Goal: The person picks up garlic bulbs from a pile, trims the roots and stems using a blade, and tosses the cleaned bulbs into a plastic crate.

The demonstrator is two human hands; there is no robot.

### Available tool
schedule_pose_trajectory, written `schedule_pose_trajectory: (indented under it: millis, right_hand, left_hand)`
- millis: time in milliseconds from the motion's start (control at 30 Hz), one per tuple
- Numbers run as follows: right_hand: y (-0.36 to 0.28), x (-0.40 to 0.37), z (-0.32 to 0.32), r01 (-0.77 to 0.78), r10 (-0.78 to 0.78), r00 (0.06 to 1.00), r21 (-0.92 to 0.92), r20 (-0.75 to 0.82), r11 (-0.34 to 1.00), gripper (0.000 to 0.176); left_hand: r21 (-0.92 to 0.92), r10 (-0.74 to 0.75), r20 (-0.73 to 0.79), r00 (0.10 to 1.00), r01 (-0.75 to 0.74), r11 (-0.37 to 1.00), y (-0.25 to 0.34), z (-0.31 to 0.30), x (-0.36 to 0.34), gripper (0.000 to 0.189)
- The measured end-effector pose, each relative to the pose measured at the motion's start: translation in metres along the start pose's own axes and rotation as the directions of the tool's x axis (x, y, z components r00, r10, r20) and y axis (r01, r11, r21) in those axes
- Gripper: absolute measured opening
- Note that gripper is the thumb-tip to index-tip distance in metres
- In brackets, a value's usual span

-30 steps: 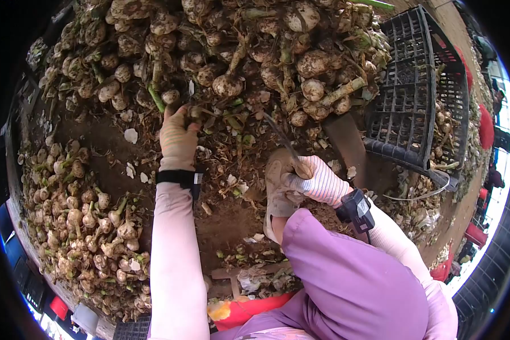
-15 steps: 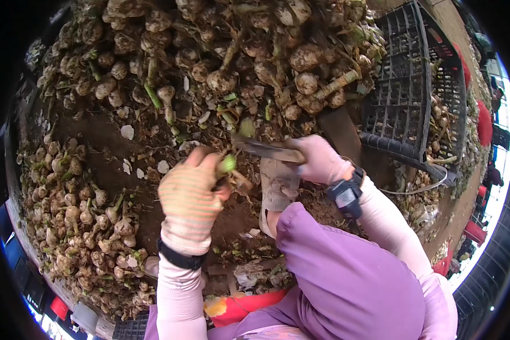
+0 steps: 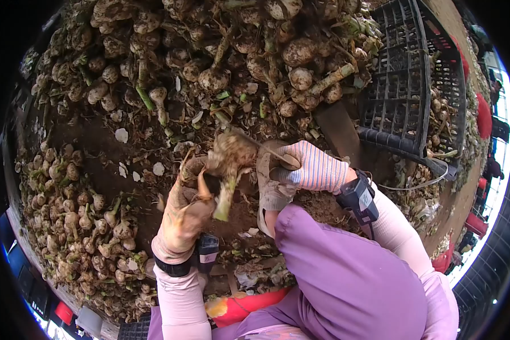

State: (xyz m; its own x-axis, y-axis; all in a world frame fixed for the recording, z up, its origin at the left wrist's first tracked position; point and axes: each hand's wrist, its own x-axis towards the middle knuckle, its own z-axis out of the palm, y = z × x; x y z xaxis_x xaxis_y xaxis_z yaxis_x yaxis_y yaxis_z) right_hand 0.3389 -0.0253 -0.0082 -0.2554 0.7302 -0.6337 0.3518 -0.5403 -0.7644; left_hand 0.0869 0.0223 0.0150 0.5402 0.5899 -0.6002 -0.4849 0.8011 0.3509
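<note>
My left hand, in a dirty work glove, is turned partly palm up with its fingers closed round a garlic bulb. The bulb is smeared by motion; its cut green stem points down towards me. In my right hand, in a striped glove, is a knife gripped by its handle. Its thin blade reaches up and left, close against the bulb's right side. Just behind the knife is my shoe. Beyond both hands lie loose peelings and stem bits on the soil.
A large heap of soiled garlic with stems fills the far side. To the left spreads a pile of trimmed bulbs. A black plastic crate lies tipped at the right, with more garlic beside it. My purple-clad knee is below my right hand.
My left hand has rolled over, swinging the bulb's stem from upward to downward. My right hand has turned and lowered slightly, bringing the knife blade beside the bulb.
</note>
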Motion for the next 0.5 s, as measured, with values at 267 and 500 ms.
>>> schedule_pose_trajectory:
  millis: [267, 500]
  right_hand:
    - [-0.033, -0.006, 0.004, 0.347, -0.331, 0.935, -0.536, 0.129, 0.77, 0.026]
    - [-0.022, -0.01, -0.009, 0.226, -0.296, 0.952, -0.476, -0.076, 0.85, 0.029]
  left_hand:
    - [0.868, 0.187, 0.397, 0.899, -0.434, 0.243, -0.013, -0.008, 0.007, 0.075]
    - [0.447, 0.104, 0.147, 0.984, -0.16, 0.88, -0.014, -0.005, 0.01, 0.067]
